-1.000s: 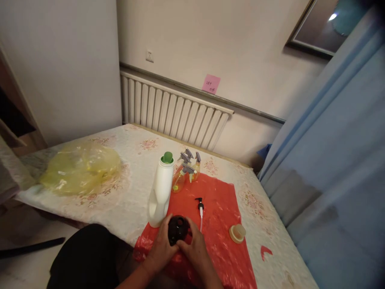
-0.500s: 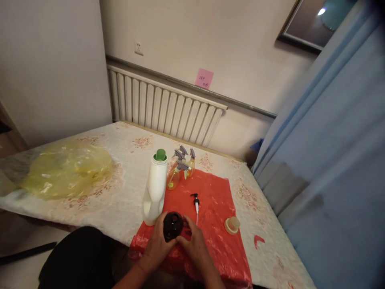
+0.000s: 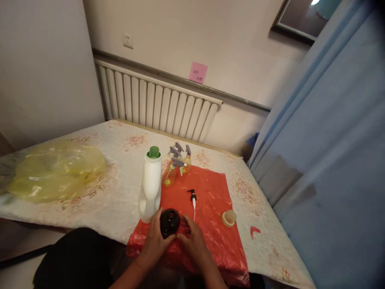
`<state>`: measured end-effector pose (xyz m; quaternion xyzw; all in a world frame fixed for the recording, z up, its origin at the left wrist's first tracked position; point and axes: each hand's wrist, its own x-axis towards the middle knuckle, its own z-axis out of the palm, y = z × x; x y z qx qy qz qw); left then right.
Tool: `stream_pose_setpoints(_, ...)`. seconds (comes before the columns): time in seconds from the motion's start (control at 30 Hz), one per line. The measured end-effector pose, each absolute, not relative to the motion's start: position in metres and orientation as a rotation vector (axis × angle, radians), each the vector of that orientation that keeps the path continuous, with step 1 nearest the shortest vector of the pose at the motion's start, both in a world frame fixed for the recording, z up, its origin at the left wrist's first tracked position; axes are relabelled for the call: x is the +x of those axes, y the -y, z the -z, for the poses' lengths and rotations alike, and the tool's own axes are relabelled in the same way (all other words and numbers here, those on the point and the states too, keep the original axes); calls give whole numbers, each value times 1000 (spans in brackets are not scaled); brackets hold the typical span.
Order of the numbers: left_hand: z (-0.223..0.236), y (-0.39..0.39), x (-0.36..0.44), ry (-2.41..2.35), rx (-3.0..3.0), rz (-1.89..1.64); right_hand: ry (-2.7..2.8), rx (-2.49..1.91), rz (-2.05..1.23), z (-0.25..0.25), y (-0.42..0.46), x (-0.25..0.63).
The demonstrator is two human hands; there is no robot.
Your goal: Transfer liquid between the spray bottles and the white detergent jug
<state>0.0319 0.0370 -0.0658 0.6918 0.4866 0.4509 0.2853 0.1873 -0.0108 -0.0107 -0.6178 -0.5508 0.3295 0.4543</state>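
The left hand (image 3: 155, 242) grips the dark bottle (image 3: 170, 223) by the near edge of the tabletop (image 3: 120, 160); the right hand (image 3: 195, 242) is loose beside it. The pump (image 3: 193, 198) is off the bottle, on the red sheet (image 3: 212, 196).

Looks like a room in a home. Has a white ribbed radiator (image 3: 156, 100) along a plain wall (image 3: 234, 48), a long blue curtain (image 3: 325, 140), a framed picture (image 3: 296, 20) and a power socket (image 3: 128, 41). Includes a flower-printed cloth (image 3: 120, 160).

Two short handwritten lines (image 3: 196, 72) on the pink note (image 3: 198, 77) on the wall (image 3: 234, 52), too small for sure reading.
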Motion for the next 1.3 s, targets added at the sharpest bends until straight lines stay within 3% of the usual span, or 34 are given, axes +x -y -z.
stream_pose_setpoints(0.7,68,-43,31,-1313,1919,-1163,1277,-1600,-640,13,31,248)
stream_pose_setpoints(1.3,65,-47,26,-1308,1984,-1126,1195,-2138,-241,57,80,359)
